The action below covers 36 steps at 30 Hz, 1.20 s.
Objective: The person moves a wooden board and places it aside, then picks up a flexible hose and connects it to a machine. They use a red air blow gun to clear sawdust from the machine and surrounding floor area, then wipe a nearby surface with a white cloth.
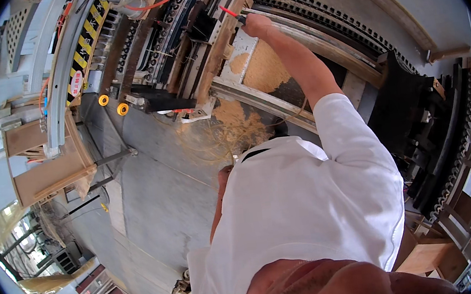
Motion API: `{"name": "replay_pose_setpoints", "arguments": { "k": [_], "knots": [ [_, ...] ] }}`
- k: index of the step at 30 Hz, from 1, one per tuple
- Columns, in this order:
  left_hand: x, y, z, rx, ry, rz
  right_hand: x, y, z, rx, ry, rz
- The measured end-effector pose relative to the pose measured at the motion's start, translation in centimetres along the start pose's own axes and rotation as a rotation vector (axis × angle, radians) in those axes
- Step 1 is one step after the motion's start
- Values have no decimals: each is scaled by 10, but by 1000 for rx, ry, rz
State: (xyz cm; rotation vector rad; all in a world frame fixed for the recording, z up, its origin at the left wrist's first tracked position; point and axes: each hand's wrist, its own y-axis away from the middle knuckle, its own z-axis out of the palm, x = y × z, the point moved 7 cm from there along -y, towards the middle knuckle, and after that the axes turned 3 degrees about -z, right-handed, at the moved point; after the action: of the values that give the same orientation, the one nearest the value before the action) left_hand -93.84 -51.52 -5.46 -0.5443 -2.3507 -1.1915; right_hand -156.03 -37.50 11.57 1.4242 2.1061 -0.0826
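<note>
right hand is closed around one red-handled tool, arm stretched out over the machine. the tool's red end juts past the fist to the left, its tip against a wooden beam of the machine. one hand shows; the left hand is out of sight behind the white shirt. sawdust lies in a heap just below the hand. two yellow rollers sit well apart to the left, near one black-and-yellow striped bar.
</note>
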Motion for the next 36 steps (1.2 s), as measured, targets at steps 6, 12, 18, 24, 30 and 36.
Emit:
{"name": "replay_pose_setpoints", "arguments": {
  "k": [6,12,18,24,30,36],
  "knots": [
    [51,46,-9,200,91,301,-13,-11,-20,110,-82,75],
    [-22,29,-4,243,331,232,-36,-5,-45,210,-300,66],
    [6,13,-6,94,197,279,-22,-8,-52,312,-417,63],
    [23,15,-7,-3,63,180,10,5,-47,433,-363,92],
    [8,4,-24,-73,-49,122,31,30,-41,550,-280,-40],
    [0,-21,-47,-97,-323,192,0,96,-36,505,-725,-84]
  ]
}}
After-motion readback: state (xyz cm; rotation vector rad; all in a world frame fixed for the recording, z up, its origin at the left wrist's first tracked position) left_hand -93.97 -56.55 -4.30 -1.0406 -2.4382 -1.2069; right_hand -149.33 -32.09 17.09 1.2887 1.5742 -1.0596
